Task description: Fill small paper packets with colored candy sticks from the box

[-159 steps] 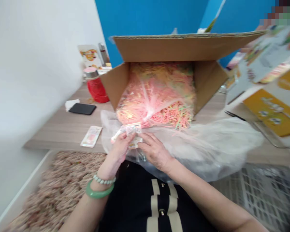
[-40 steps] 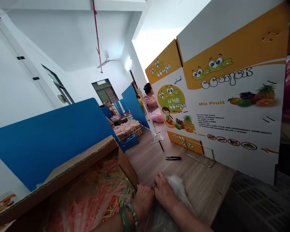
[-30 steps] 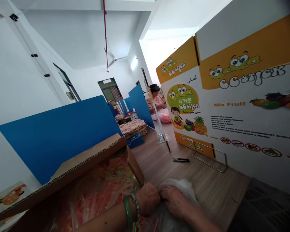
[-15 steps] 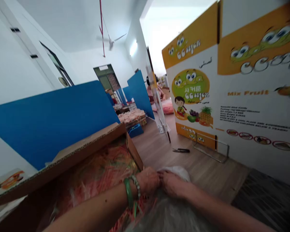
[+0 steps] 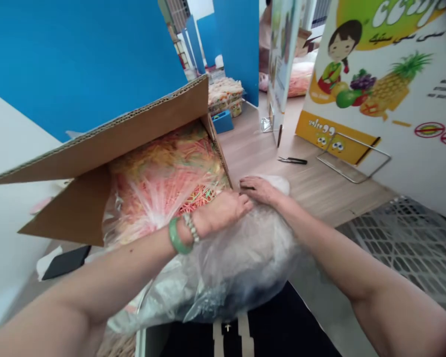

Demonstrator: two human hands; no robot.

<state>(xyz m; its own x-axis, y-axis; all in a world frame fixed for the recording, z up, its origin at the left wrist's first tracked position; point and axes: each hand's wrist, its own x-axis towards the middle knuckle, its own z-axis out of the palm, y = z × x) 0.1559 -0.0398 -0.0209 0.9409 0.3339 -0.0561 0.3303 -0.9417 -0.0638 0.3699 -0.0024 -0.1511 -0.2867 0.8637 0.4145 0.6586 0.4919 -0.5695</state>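
Observation:
A clear plastic bag (image 5: 245, 248) lies across my lap and the near edge of an open cardboard box (image 5: 152, 124). The box holds many thin pink, yellow and green sticks (image 5: 196, 198) in clear plastic. My left hand (image 5: 223, 210), with a green bangle and beads at the wrist, has its fingers curled onto the bag's upper edge. Right beside it, my right hand (image 5: 258, 189) is bent over the same bag, fingers closed on the plastic. The two hands are close together at the box's near right corner.
Black-handled snips (image 5: 293, 160) and a wire stand (image 5: 353, 158) lie on the wooden table (image 5: 245, 144). A printed fruit board (image 5: 386, 109) stands at right, a blue panel (image 5: 78, 59) behind the box. A black flat object (image 5: 67, 262) is at left, a grey crate (image 5: 409, 243) at right.
The view has tilted down, so the box, bag and table show more fully. Both hands remain together at the bag beside the box corner.

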